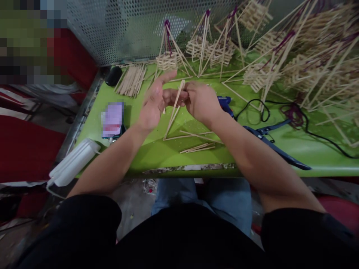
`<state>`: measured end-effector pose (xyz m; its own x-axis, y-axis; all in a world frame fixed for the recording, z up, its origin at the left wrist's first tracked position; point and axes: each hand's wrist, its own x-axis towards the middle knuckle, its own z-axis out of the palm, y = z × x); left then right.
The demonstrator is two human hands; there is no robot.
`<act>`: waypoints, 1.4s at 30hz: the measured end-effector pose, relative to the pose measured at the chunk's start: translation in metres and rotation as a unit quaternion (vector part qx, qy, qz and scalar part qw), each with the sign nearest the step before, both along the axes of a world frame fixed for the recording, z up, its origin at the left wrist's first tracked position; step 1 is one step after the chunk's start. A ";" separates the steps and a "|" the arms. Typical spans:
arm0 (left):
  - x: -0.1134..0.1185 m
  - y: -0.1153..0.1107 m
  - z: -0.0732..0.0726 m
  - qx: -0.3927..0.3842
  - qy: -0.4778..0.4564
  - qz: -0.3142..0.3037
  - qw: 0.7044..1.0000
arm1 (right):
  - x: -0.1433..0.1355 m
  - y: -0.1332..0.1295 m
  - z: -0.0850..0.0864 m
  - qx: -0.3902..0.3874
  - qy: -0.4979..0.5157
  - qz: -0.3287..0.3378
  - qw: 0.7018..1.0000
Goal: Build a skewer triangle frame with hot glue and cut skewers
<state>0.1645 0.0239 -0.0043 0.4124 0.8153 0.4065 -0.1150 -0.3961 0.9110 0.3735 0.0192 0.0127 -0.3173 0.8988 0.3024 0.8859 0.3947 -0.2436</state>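
**Bare left hand (154, 102) and bare right hand (204, 101) meet at a pale, pointy frame of thin wooden sticks (169, 123)**

Take the hands as the middle of the clock. Nearest, at six o'clock, are legs in blue jeans (179, 192). Then comes the shiny green table (148, 155). A long white plastic box (74, 160) is at eight o'clock. A few short, pale loose sticks (198, 148) lie at five, and dark blue metal pliers (270, 144) at four. A flat phone with a pale purple screen (112, 119) sits between eight and nine.

The frame is at the middle, over the table, with its low corner at seven o'clock. Its top end is by the fingers. The left hand has one finger poking up, away from the rest; its other fingers meet the right hand's bent ones. Blur hides the tips, so I can't tell if either hand pinches the wood.

The frame looks very light and stiff, a bit rough, and easy to snap. Hold it softly, close to a corner.

Farther off, a blue glue gun (225, 102) is at three, and a pale bundle of flat sticks (131, 80) at ten. Last, pale stick shapes tied with purple string (168, 59) stand from eleven to nearly three.
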 end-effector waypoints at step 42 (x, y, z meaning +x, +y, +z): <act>-0.013 -0.001 -0.013 0.100 0.112 0.059 0.987 | 0.003 -0.008 0.009 -0.009 -0.030 -0.035 0.999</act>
<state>0.1516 0.0228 -0.0170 0.4168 0.7761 0.4733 0.1381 -0.5686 0.8109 0.3770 0.0107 0.0220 -0.2700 0.9248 0.2681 0.9248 0.3266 -0.1952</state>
